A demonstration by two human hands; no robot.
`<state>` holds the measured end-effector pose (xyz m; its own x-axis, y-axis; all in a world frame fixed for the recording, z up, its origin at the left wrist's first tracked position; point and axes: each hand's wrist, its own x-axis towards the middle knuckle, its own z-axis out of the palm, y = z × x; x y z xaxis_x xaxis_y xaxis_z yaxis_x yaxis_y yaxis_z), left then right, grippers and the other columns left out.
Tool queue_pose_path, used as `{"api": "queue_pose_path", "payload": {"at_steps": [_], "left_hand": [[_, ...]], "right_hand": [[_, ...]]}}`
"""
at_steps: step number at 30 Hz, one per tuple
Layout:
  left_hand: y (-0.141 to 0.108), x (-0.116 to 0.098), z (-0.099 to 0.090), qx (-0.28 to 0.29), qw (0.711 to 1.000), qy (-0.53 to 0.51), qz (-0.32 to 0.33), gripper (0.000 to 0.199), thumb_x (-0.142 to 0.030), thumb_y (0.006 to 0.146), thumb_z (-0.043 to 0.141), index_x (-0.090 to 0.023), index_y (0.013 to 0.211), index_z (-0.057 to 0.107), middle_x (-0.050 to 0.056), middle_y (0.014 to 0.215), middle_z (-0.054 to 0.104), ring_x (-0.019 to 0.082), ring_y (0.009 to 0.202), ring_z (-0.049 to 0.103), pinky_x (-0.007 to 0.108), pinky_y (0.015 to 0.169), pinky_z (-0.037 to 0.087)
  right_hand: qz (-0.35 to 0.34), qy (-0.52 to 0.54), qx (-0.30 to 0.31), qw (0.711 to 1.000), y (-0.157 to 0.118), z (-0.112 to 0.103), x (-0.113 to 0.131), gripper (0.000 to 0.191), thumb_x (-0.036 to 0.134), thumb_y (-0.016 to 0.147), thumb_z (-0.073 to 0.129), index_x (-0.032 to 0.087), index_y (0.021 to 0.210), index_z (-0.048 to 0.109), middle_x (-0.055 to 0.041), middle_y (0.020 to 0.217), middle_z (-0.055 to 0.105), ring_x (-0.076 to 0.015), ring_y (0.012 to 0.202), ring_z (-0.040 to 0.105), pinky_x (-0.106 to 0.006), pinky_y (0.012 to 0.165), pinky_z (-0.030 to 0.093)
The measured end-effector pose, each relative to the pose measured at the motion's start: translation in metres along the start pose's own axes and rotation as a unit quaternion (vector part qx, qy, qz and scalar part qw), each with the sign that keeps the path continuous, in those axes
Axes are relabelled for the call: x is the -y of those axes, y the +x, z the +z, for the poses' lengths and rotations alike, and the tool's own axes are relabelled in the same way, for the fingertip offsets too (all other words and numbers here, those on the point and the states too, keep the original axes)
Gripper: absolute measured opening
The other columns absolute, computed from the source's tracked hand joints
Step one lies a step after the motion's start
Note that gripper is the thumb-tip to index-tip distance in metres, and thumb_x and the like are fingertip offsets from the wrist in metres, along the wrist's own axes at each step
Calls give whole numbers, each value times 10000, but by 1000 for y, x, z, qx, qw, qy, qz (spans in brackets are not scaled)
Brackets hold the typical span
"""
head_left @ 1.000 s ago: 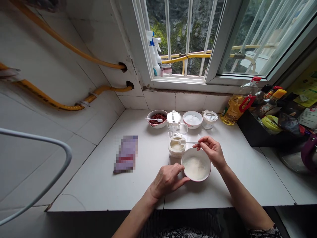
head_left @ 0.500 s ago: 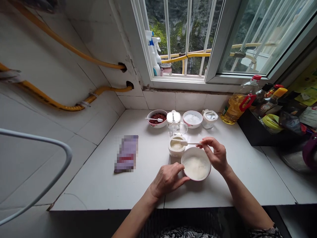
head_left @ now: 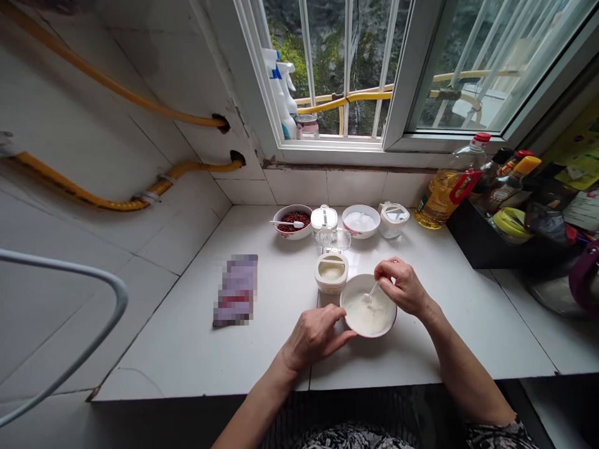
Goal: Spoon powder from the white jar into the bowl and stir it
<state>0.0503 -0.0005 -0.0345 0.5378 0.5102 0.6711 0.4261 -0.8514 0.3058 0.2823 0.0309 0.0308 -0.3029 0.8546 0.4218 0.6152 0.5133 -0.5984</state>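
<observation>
A bowl (head_left: 353, 288) holding a pale powdery or grainy substance (head_left: 374, 319) stands on the white counter. My left hand (head_left: 316, 340) grips its left rim, thumb low on the side and fingers at the edge. Between the fingertips of my right hand (head_left: 401, 287) is a small white spoon (head_left: 370, 294), its head down in the bowl's contents. Just behind the bowl, to the left, sits a white seasoning jar (head_left: 331, 284) with its clear lid (head_left: 334, 239) flipped up; similar pale contents show inside.
Along the back stand a bowl of dark red bits (head_left: 292, 233) with a white spoon, a lidded jar (head_left: 324, 217), a bowl of white grains (head_left: 361, 232) and another jar (head_left: 394, 227). An oil bottle (head_left: 433, 202) is right; a blurred purple packet (head_left: 236, 290) lies left.
My right hand has brought the spoon from over the open jar down into the bowl, tilting it. My left hand keeps its grip on the bowl. The view has shifted slightly.
</observation>
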Motion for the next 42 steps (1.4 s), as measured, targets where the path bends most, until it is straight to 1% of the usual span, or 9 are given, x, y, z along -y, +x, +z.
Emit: {"api": "queue_pose_path", "payload": {"at_steps": [5, 9, 12, 19, 27, 32, 36, 39, 42], "left_hand": [[0, 0, 0, 6, 1000, 3, -2, 251, -413, 983, 491, -165, 944, 505, -11, 652, 573, 120, 507, 546, 230, 482, 428], [0, 0, 0, 4, 1000, 3, 0, 257, -414, 982, 494, -160, 947, 508, -9, 648, 577, 120, 507, 550, 229, 482, 429], [1, 0, 0, -2, 1000, 3, 2, 256, -414, 979, 498, -159, 957, 513, -6, 657, 589, 120, 508, 554, 227, 480, 432], [1, 0, -1, 0, 1000, 7, 1, 260, -420, 984, 488, -161, 961, 506, -11, 650, 580, 115, 506, 554, 222, 484, 437], [2, 0, 0, -5, 1000, 15, 6, 263, -420, 992, 473, -161, 959, 501, -16, 651, 574, 108, 493, 536, 222, 475, 428], [2, 0, 0, -7, 1000, 9, 6, 260, -417, 991, 480, -159, 965, 498, -14, 659, 577, 107, 491, 532, 222, 474, 429], [2, 1, 1, -9, 1000, 5, 7, 254, -414, 988, 485, -161, 959, 498, -9, 668, 587, 111, 499, 540, 226, 477, 431], [1, 0, 1, -7, 1000, 2, 3, 246, -408, 979, 502, -163, 962, 505, -10, 673, 591, 110, 500, 540, 228, 485, 435], [1, 0, 0, -4, 1000, -3, 0, 232, -399, 968, 519, -167, 958, 510, -11, 672, 591, 108, 503, 544, 226, 487, 433]], "right_hand": [[44, 52, 65, 996, 0, 4, 2, 180, 91, 674, 412, 217, 622, 529, 1, 588, 606, -170, 636, 512, -286, 629, 410], [135, 157, 59, 977, 2, 4, 0, 153, 123, 676, 423, 209, 610, 531, 40, 470, 503, -129, 499, 456, -259, 552, 383], [189, 228, 46, 954, 3, 1, -3, 124, 163, 676, 442, 198, 628, 551, 48, 473, 486, -110, 455, 431, -240, 491, 353], [201, 218, 26, 955, 4, 2, -5, 126, 175, 645, 456, 193, 593, 569, 47, 451, 484, -102, 453, 420, -236, 489, 336], [276, 362, 5, 890, 8, 3, -6, 73, 209, 605, 519, 184, 569, 577, 49, 396, 483, -100, 402, 412, -245, 459, 321], [273, 422, -27, 864, 9, 5, -8, 75, 227, 658, 572, 170, 665, 621, 13, 469, 587, -121, 470, 496, -266, 519, 401], [228, 405, -68, 883, 6, 13, -1, 132, 300, 775, 623, 175, 818, 617, -25, 660, 677, -162, 630, 632, -304, 638, 501], [153, 322, -92, 930, 2, 19, 4, 113, 304, 868, 590, 195, 896, 581, -42, 796, 685, -183, 736, 688, -331, 708, 541], [10, 152, -91, 984, -1, 23, 3, 42, 192, 901, 545, 210, 919, 578, -59, 852, 692, -201, 787, 688, -359, 747, 545]]}}
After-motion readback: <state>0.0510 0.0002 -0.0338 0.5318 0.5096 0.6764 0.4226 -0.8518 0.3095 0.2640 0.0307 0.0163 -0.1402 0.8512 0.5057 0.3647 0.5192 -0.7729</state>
